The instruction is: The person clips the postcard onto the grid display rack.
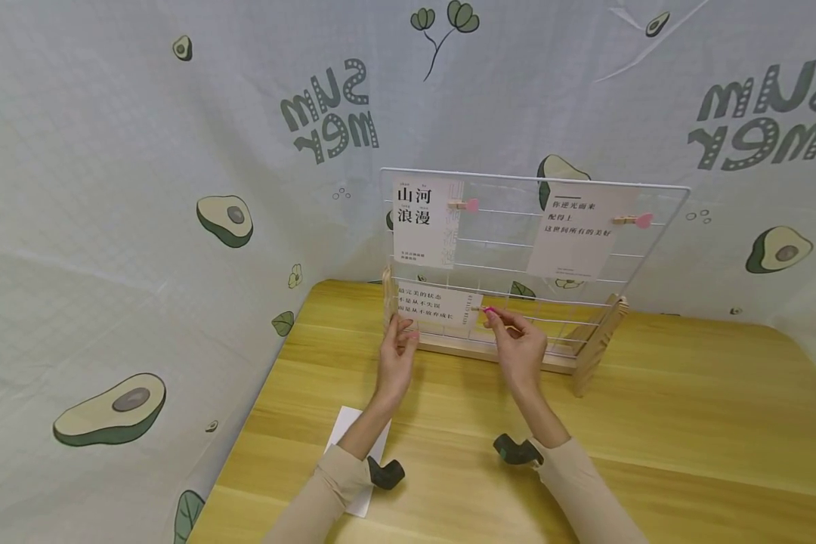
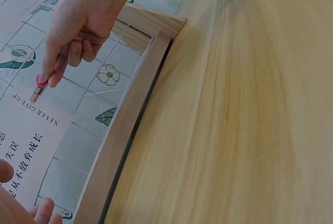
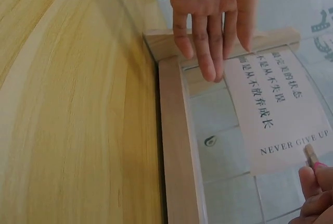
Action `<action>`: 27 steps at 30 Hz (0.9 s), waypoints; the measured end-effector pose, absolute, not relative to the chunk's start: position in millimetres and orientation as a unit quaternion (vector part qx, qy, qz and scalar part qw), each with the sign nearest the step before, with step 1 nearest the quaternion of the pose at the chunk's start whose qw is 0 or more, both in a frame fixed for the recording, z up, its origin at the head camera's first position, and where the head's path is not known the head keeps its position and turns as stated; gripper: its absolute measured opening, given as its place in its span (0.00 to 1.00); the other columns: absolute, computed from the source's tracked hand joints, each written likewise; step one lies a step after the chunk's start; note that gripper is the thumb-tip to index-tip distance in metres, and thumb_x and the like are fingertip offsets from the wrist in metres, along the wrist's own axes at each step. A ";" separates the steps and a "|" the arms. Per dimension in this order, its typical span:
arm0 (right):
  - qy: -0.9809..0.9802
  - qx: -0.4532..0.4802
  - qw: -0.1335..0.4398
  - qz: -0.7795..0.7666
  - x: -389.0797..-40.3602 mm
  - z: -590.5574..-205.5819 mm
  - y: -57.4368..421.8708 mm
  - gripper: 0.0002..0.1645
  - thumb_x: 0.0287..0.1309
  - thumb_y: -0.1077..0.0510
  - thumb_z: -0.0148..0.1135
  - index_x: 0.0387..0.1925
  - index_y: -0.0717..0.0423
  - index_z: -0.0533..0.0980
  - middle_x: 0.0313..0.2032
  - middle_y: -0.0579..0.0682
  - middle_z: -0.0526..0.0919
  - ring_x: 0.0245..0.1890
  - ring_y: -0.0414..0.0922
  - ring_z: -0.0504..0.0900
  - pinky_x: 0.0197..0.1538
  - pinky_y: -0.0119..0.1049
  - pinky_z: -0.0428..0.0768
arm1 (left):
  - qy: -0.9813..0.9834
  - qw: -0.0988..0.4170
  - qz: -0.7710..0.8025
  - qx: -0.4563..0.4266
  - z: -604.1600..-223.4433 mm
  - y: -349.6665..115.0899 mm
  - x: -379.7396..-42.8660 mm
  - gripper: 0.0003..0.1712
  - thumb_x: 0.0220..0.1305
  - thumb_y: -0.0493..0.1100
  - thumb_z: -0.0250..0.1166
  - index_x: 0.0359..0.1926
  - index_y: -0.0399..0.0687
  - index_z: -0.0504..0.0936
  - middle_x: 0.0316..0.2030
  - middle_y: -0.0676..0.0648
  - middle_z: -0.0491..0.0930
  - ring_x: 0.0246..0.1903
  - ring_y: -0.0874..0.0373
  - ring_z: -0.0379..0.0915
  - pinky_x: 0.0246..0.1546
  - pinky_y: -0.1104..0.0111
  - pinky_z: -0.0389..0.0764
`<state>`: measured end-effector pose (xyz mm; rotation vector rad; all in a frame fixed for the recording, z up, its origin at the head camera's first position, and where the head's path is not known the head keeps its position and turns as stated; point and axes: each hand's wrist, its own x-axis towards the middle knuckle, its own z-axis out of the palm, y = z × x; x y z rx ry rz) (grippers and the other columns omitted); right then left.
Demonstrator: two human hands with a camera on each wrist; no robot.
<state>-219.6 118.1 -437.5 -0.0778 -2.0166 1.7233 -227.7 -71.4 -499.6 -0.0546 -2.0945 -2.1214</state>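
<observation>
A white wire grid rack (image 1: 536, 179) in a wooden base (image 1: 462, 347) stands on the table. Low on its left side hangs a pale card (image 1: 431, 306) with black lettering and "NEVER GIVE UP" along one end. My right hand (image 1: 522, 351) pinches a small wooden clothespin (image 3: 311, 155) with a pink end, its tip over the card's lettered end. At the card's opposite end is my left hand (image 1: 396, 361); in the right wrist view its fingers (image 3: 202, 41) are extended, with the thumb right by the card's edge.
Higher on the grid, a left card (image 1: 421, 238) and a right card (image 1: 571, 245) hang beside pink-hearted clothespins (image 1: 464, 205). A white card (image 1: 357, 502) lies on the wooden table (image 1: 707, 423) under the left forearm. A patterned curtain (image 1: 143, 227) rises behind.
</observation>
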 end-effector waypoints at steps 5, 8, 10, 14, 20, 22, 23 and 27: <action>-0.737 -0.025 0.238 0.632 -218.7 -438.5 120.4 0.14 0.68 0.63 0.67 0.48 0.71 0.85 0.38 0.75 0.87 0.12 0.30 0.69 0.17 0.22 0.56 | -0.701 0.073 -0.709 -0.028 -497.6 -73.4 -225.1 0.39 0.79 0.41 0.57 0.80 0.33 0.50 0.68 0.37 0.71 0.64 0.44 0.73 0.53 0.78 0.72; -0.737 -0.029 0.241 0.631 -216.5 -437.6 121.0 0.15 0.67 0.63 0.67 0.49 0.71 0.85 0.39 0.74 0.87 0.12 0.30 0.65 0.17 0.22 0.55 | -0.701 0.062 -0.709 -0.031 -496.5 -75.4 -222.2 0.38 0.79 0.40 0.56 0.81 0.35 0.50 0.68 0.37 0.71 0.64 0.45 0.72 0.55 0.76 0.74; -0.738 -0.032 0.244 0.629 -213.7 -436.1 121.8 0.15 0.67 0.63 0.67 0.50 0.70 0.84 0.38 0.73 0.87 0.12 0.30 0.61 0.17 0.23 0.55 | -0.706 0.056 -0.705 -0.034 -495.8 -77.3 -219.5 0.38 0.79 0.40 0.56 0.80 0.35 0.51 0.67 0.37 0.71 0.63 0.46 0.72 0.57 0.73 0.74; -0.744 -0.031 0.246 0.620 -205.2 -432.8 125.4 0.14 0.67 0.64 0.67 0.50 0.69 0.85 0.38 0.70 0.88 0.11 0.30 0.57 0.16 0.23 0.55 | -0.724 0.053 -0.686 -0.044 -492.1 -82.3 -212.6 0.37 0.78 0.41 0.58 0.79 0.35 0.55 0.67 0.37 0.72 0.63 0.45 0.73 0.57 0.68 0.74; -0.759 -0.033 0.245 0.602 -201.0 -445.4 144.2 0.14 0.66 0.63 0.69 0.51 0.64 0.86 0.34 0.50 0.90 0.11 0.29 0.56 0.17 0.23 0.56 | -0.737 0.049 -0.670 -0.067 -486.4 -95.7 -203.6 0.35 0.76 0.41 0.61 0.78 0.37 0.60 0.66 0.36 0.74 0.62 0.41 0.75 0.56 0.65 0.74; -0.760 -0.031 0.248 0.599 -199.9 -453.0 153.7 0.14 0.66 0.61 0.69 0.51 0.62 0.86 0.31 0.40 0.89 0.11 0.29 0.56 0.17 0.24 0.57 | -0.742 0.049 -0.665 -0.074 -485.6 -101.5 -201.8 0.34 0.76 0.42 0.61 0.77 0.39 0.63 0.66 0.36 0.75 0.62 0.41 0.75 0.57 0.63 0.74; -0.762 -0.030 0.250 0.597 -198.4 -456.4 158.5 0.14 0.65 0.61 0.70 0.51 0.61 0.87 0.30 0.36 0.88 0.11 0.29 0.57 0.17 0.24 0.57 | -0.745 0.049 -0.661 -0.077 -485.5 -104.7 -201.0 0.33 0.76 0.42 0.61 0.77 0.40 0.64 0.66 0.36 0.75 0.62 0.41 0.75 0.57 0.63 0.74; -0.780 -0.032 0.238 0.578 -183.6 -465.2 177.0 0.15 0.65 0.58 0.70 0.51 0.59 0.87 0.30 0.31 0.87 0.19 0.32 0.74 0.21 0.25 0.65 | -0.760 0.039 -0.643 -0.086 -484.8 -119.9 -195.4 0.31 0.76 0.43 0.61 0.75 0.43 0.68 0.66 0.37 0.76 0.62 0.42 0.74 0.58 0.61 0.73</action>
